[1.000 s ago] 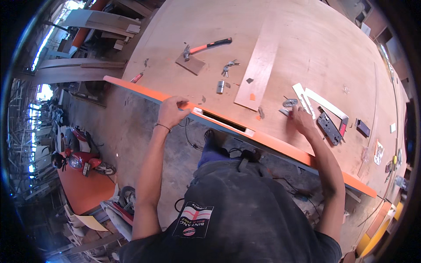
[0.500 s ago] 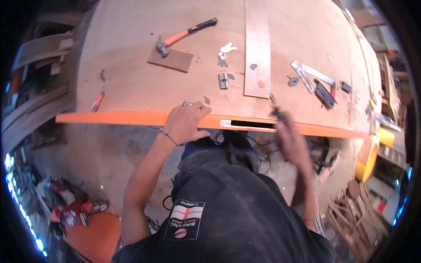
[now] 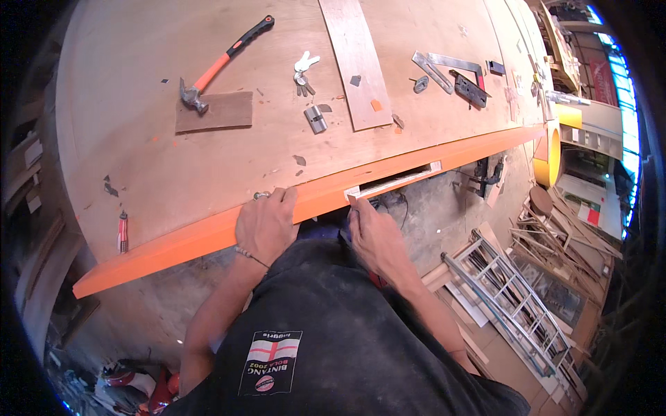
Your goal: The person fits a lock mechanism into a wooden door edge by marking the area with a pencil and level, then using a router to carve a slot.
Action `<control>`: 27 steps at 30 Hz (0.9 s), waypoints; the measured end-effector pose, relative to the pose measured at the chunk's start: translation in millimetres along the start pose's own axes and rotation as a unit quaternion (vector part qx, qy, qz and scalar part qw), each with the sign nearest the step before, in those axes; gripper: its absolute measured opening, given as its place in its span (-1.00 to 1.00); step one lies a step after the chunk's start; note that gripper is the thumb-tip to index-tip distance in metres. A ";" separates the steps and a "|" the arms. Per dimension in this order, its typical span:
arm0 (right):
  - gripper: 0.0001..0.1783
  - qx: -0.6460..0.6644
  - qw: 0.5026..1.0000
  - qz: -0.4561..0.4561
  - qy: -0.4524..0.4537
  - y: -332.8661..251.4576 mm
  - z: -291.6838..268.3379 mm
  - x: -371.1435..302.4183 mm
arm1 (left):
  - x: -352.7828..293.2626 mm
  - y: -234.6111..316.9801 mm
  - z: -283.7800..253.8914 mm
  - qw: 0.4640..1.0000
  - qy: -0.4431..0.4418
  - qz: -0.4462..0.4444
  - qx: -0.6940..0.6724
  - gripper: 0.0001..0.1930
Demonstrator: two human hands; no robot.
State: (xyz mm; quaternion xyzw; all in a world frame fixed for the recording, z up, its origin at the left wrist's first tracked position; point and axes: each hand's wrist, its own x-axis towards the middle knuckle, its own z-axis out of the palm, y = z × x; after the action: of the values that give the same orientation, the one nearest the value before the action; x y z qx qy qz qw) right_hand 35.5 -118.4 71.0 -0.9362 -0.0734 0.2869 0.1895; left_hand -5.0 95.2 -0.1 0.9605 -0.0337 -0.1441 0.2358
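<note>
A wide wooden door panel (image 3: 229,163) lies flat before me, its near edge (image 3: 187,238) painted orange. My left hand (image 3: 267,223) is closed over that edge, fingers on top and thumb at the front side. A long slot (image 3: 395,181) with pale, unpainted ends is cut into the edge, right of that hand. At the slot's left end, my right hand (image 3: 374,234) pinches a small flat brown piece (image 3: 352,200) against the pale wood; its kind is unclear. Several fingers of this hand are curled out of sight.
On the panel lie a claw hammer (image 3: 220,66) by a brown board (image 3: 215,113), keys (image 3: 303,74), a lock cylinder (image 3: 315,119), a wooden strip (image 3: 357,69), a try square (image 3: 458,64), a lock body (image 3: 470,90) and a red-handled tool (image 3: 123,232). A ladder (image 3: 510,298) stands at right.
My right hand has moved left and down, from the slot's right end to its left end. My left hand stays on the edge. The view has turned, so the panel now slants.
</note>
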 end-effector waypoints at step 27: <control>-0.75 -0.020 0.999 -0.006 -0.031 -5.2 5.1 16.0 | 2.7 -0.6 -0.1 1.000 0.005 0.017 0.002 -0.58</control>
State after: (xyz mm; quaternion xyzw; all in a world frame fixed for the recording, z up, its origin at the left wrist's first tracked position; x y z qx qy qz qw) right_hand 45.6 -108.1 61.0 -0.9301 -0.0900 0.3129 0.1703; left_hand -2.4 95.4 -1.1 0.9609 -0.0496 -0.1355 0.2364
